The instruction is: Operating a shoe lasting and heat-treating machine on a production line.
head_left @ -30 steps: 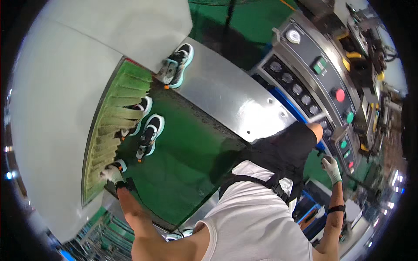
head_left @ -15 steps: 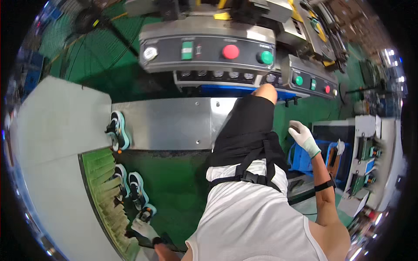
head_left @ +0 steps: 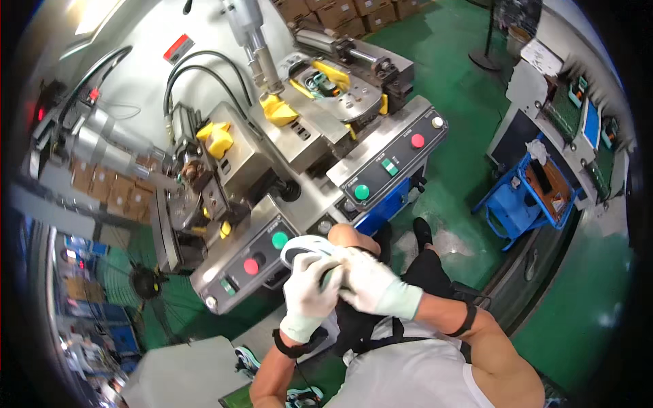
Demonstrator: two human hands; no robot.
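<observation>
In front of my waist, both gloved hands are together around a shoe whose pale sole edge (head_left: 307, 243) shows above the fingers. My left hand (head_left: 309, 294) has its fingers curled against the near side of the shoe. Close beside it, my right hand (head_left: 373, 277) grips the other side. Most of the shoe's upper is hidden by the gloves. Ahead stands a two-station metal machine (head_left: 292, 146) with yellow pads (head_left: 277, 109). Another dark shoe (head_left: 321, 85) sits in its right station.
Two sloping control panels with red and green buttons, a left one (head_left: 235, 272) and a right one (head_left: 401, 153), front the machine. A blue-framed chair (head_left: 503, 211) stands at right, near a rack (head_left: 568, 132) holding shoes. More shoes (head_left: 246, 362) lie low at left. A fan (head_left: 144, 280) stands behind.
My view has swung toward the machine. My left hand has come up from the shoes at lower left, and my right hand has come in from the right to join it on a shoe.
</observation>
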